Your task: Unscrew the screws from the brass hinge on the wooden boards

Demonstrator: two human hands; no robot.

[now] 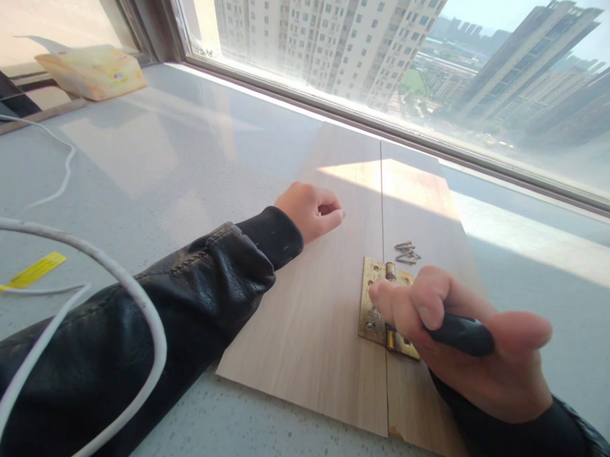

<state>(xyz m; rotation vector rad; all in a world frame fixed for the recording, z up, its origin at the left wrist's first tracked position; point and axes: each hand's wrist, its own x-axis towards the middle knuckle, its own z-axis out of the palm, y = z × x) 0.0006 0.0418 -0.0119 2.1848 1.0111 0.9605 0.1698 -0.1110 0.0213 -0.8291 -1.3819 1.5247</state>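
Observation:
My right hand point(481, 348) is wrapped around a black tool handle point(462, 334); the rest of the tool is hidden by my fingers. Its fingertips are over a brass hinge point(375, 303), which lies across the seam of two pale wooden boards. A screw shows in a lower hole of the hinge's left leaf, while the right leaf is partly covered by my hand. Just beyond the hinge lies a small pile of screws point(407, 253). On the left board point(301, 342), my left hand point(311, 212) rests with its fingers curled and nothing visible in them. The right board point(426, 186) sits alongside.
A thick white cable point(154, 330) loops in front of my left sleeve, with a yellow tag point(36, 271) on the thin cord nearby. A yellow packet point(97, 73) stands at the far left of the speckled white counter point(197, 151). Behind runs a window frame point(309, 95).

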